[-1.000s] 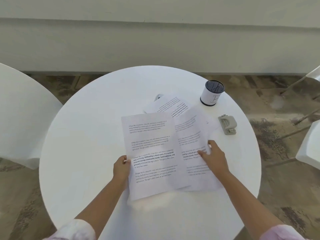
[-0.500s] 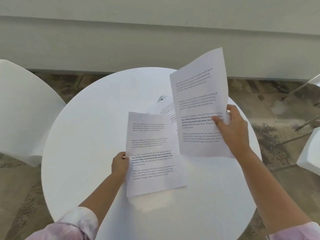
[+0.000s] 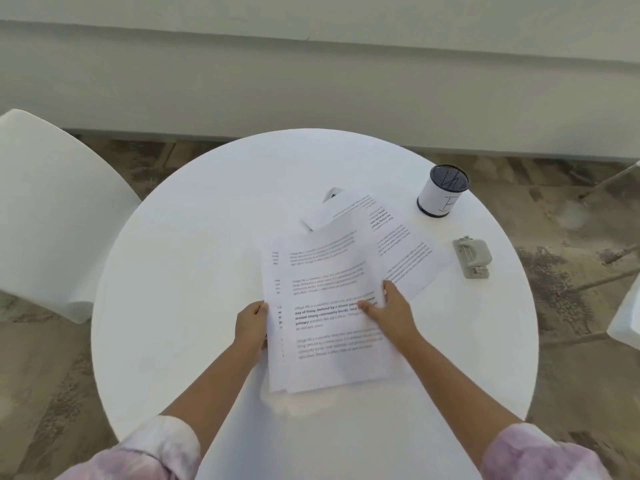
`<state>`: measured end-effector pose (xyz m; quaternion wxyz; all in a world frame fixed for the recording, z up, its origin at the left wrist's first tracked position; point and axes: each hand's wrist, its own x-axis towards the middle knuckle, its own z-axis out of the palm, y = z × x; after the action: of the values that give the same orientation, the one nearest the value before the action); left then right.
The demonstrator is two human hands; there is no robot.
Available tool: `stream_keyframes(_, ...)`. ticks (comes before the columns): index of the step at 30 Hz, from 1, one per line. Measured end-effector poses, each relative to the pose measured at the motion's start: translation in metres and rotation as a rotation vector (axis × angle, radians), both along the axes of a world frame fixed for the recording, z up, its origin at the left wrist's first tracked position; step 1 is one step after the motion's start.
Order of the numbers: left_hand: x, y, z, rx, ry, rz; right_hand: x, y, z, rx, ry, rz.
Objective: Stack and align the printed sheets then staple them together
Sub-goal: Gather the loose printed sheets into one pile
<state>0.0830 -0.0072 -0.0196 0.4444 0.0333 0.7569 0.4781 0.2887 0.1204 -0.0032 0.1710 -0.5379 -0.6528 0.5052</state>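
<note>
Right hand point(image 3: 393, 315) is pressing flat, fingers spread, on the top sheet point(image 3: 332, 306); left hand point(image 3: 252, 325) is pinching the pile's nine o'clock edge; sheets are lying offset at table point(image 3: 173, 271) centre; more sheets point(image 3: 405, 251) and stapler point(image 3: 472, 257) at two o'clock; stapling now would likely fix the misalignment.

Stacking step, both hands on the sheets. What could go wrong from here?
1. The top sheet sits offset on the sheet below; stapling now would likely lock in the skew.
2. Loose sheets still lie apart beyond the right hand and could be left out.
3. The left hand grips only one edge, so the pile may slide.
</note>
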Motion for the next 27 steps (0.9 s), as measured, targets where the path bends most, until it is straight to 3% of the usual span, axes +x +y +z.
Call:
stream_keyframes(8, 0.004, 0.002, 0.002, 0.014, 0.127, -0.118, -0.01, 0.0, -0.015, -0.032, -0.074, 0.012)
stream_keyframes(12, -0.001, 0.004, 0.013, 0.1, 0.038, -0.059, -0.005, 0.006, -0.017, -0.018, -0.1, -0.052)
stream_keyframes(17, -0.008, 0.01, 0.032, 0.246, 0.029, -0.125, -0.004, 0.012, 0.001, -0.147, 0.152, -0.097)
stream_keyframes(27, -0.009, 0.022, 0.07, 0.657, 0.094, -0.07, -0.031, 0.027, 0.067, 0.049, 0.469, -0.122)
